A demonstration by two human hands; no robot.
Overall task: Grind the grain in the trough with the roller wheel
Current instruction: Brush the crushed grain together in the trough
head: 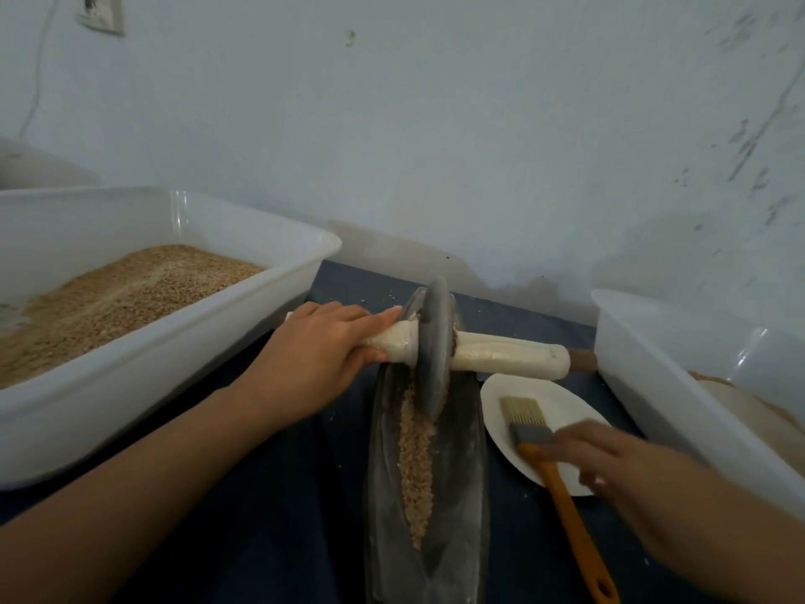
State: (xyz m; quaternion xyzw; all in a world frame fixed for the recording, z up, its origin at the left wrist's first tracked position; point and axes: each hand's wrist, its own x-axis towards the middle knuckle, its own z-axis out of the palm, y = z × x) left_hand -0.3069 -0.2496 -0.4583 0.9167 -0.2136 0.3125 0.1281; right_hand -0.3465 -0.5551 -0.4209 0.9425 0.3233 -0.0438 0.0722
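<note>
Left hand on roller axle, wheel sat in trough.
Left hand (324, 348) gripped the wrapped handle (392, 342); roller wheel (433, 346) stood on grain (416, 451) in the stone trough (461, 494). Right hand (610, 462) was blurred over the pastry brush (553, 464) on its plate (562, 403); grip unclear.

This looks like a plain home workroom set up for hand-grinding grain rather than a fitted kitchen or shop. A scuffed, pale painted wall (479, 146) with a wall socket (102, 13) at the upper left of the frame backs a worktop (270, 494) under dark blue cloth. On it stand a stone trough (461, 494) with its roller wheel (433, 346) at centre, a white plastic tub (143, 377) of grain at left, a second tub (679, 385) at right, and a brush (562, 481) on a white dish (566, 398).
</note>
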